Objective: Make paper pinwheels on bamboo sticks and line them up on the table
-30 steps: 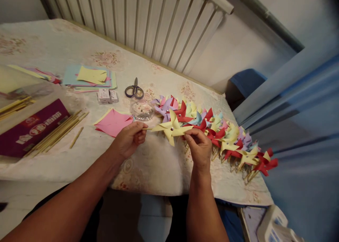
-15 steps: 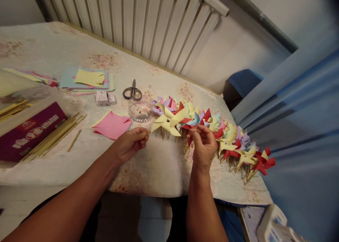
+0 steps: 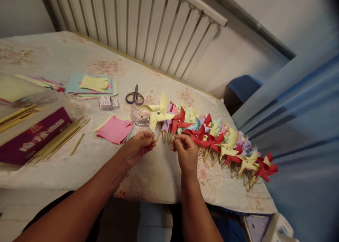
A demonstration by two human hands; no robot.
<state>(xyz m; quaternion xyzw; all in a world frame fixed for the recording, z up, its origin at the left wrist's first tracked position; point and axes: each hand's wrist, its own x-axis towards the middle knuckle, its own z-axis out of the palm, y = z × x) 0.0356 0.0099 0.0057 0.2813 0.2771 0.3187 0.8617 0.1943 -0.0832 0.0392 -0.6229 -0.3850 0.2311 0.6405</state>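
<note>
Both hands are closed to a pinch: left hand grips the yellow pinwheel by its stick, right hand fingertips pressed together beside the pinwheel row.

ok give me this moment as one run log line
left hand: pinching stick of yellow pinwheel, held upright | right hand: fingers pinched beside row of pinwheels | table: scissors, pink paper

Both bare forearms reach forward and angle inward, left hand and right hand close together, knuckles up, fingertips pinched shut like tweezers.
</note>
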